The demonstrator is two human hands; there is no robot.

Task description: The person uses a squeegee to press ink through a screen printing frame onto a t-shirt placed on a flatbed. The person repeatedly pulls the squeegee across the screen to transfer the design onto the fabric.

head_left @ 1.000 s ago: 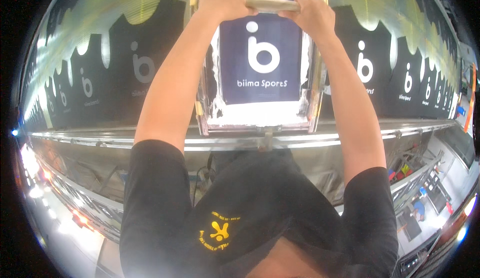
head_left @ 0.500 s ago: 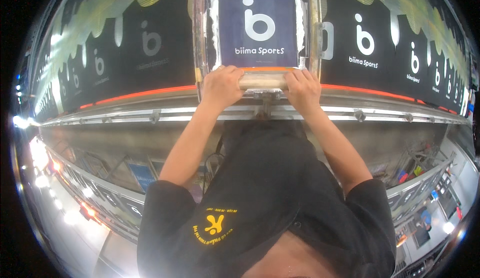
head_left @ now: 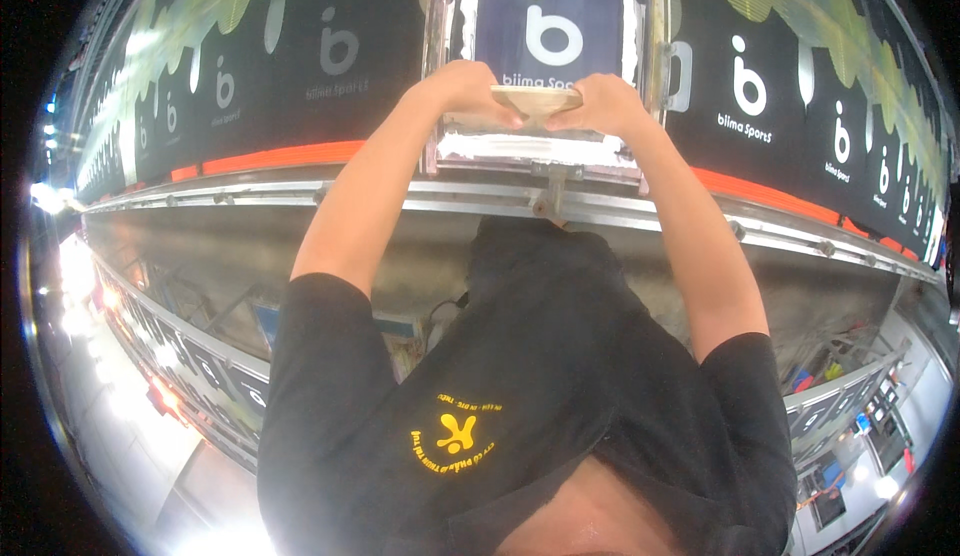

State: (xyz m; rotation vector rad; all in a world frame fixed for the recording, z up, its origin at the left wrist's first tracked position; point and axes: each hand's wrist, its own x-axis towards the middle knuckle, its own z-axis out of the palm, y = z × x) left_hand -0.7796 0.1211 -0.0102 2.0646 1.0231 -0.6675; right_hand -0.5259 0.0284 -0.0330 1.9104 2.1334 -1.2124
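Note:
Both my hands grip a wooden-handled squeegee (head_left: pixel 538 98) laid across a printing screen. My left hand (head_left: pixel 466 90) wraps its left end, and my right hand (head_left: pixel 606 104) its right end. The screen's frame (head_left: pixel 655 51) surrounds a dark blue mesh area (head_left: pixel 500 31) with a pale round-letter design, whose lower part is hidden behind the squeegee and hands. White ink (head_left: pixel 540 148) lies in a thick band at the near end of the screen, and white smears edge the mesh. The squeegee's blade is hidden beneath my hands.
Black fabric panels (head_left: pixel 750 86) with pale printed designs stretch along the table to both sides, with orange strips (head_left: pixel 270 159) along their near edge. A metal rail (head_left: pixel 380 196) runs along the table's front, between my body and the screen. Another long table (head_left: pixel 190 356) lies behind me.
My hands and the squeegee have moved from the screen's near end farther over the mesh, onto the design's lower part. The near white ink band has come into view. The view has shifted slightly.

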